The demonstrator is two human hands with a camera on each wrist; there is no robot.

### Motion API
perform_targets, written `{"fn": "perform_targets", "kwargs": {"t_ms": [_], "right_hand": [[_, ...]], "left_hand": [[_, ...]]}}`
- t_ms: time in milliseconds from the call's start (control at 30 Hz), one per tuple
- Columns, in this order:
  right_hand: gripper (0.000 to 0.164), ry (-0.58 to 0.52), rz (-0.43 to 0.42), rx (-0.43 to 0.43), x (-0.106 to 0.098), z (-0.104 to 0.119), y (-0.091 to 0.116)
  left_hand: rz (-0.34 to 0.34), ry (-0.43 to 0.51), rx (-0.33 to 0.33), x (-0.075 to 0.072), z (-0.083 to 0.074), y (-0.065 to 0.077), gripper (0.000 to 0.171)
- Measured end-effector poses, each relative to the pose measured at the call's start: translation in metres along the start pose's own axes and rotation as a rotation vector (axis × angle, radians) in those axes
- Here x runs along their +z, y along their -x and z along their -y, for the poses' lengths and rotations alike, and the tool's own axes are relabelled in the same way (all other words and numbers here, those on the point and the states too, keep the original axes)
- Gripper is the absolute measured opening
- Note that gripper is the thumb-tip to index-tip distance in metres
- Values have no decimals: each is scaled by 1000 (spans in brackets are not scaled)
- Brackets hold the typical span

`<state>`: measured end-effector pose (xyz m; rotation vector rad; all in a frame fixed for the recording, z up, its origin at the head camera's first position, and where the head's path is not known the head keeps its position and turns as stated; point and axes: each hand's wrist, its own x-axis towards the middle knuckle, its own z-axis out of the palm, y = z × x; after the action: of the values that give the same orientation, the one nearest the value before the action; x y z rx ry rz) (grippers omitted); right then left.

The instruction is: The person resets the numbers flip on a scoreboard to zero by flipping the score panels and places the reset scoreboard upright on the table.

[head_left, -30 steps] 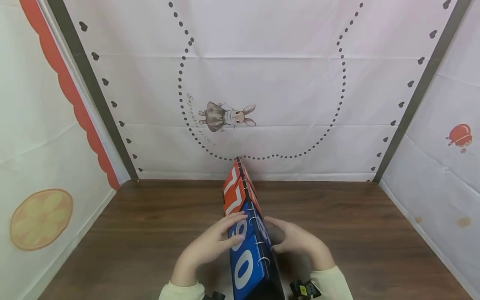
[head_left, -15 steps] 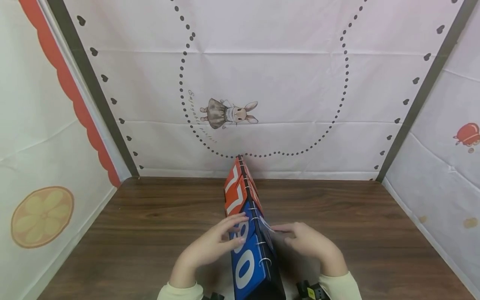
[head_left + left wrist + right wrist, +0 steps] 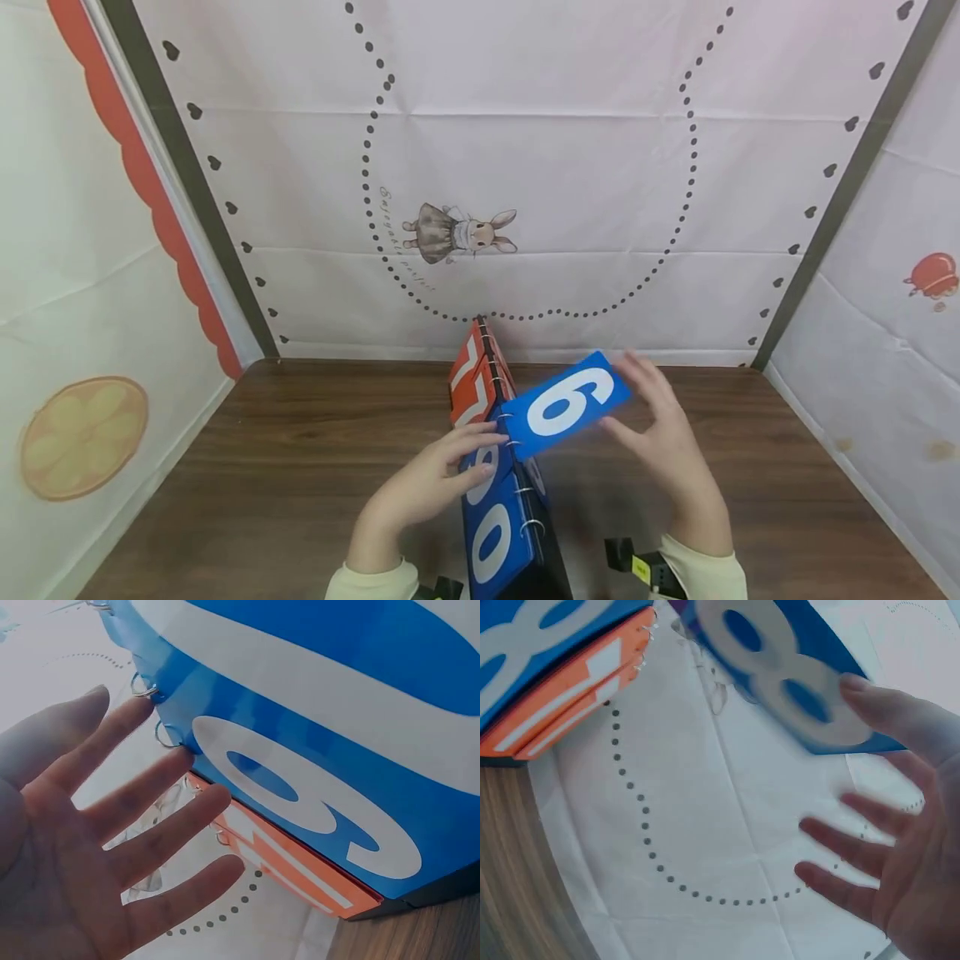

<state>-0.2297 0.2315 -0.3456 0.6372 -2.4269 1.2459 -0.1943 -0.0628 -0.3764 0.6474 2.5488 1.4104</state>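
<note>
Blue at the thumb of the right grip [image 3: 663,442], right of centre in the head frame: thumb across the 8 side of a number card [image 3: 566,404] in the right wrist view, forefinger partly hidden behind, other three fingers spread. Cannot tell, through blur and overlap, a true pinch from a loose touch. Moved outward and up to the right since half a second ago, from close beside the right face of the flip stand [image 3: 536,575]; with that move, a swing of the card away from that face, 6 side toward the head camera. Bound along its inner edge by the rings [image 3: 534,522] on the ridge. By judgement, partway through a turn: off the right face, not yet laid on the left one. Far less changed at the left grip [image 3: 416,492], lower centre of the head frame: fingers spread, tips at the left-face cards [image 3: 491,546], probably for steadying. Farther out, orange cards [image 3: 467,375] at the stand's far end, mid-frame, apparently no part of this turn. Beneath everything, wooden surface [image 3: 337,417]; across the upper frame, dotted white cloth [image 3: 585,167].
</note>
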Motion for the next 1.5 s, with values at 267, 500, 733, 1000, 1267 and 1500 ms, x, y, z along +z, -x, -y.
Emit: {"fn": "perform_targets", "kwargs": {"t_ms": [267, 500, 733, 1000, 1267, 1500], "right_hand": [[36, -3, 227, 193, 10, 10, 4], [36, -33, 360, 68, 38, 28, 2], [52, -62, 460, 48, 56, 37, 2], [50, 24, 429, 18, 63, 40, 0], [48, 106, 468, 8, 67, 43, 0], [42, 96, 524, -1, 68, 43, 5]], "left_hand": [[12, -2, 40, 1, -3, 4, 41], [59, 53, 23, -2, -2, 7, 43], [15, 132, -28, -3, 0, 5, 45], [-287, 287, -9, -13, -1, 8, 48], [-665, 434, 77, -21, -5, 19, 46], [-662, 464, -10, -37, 3, 36, 38]]}}
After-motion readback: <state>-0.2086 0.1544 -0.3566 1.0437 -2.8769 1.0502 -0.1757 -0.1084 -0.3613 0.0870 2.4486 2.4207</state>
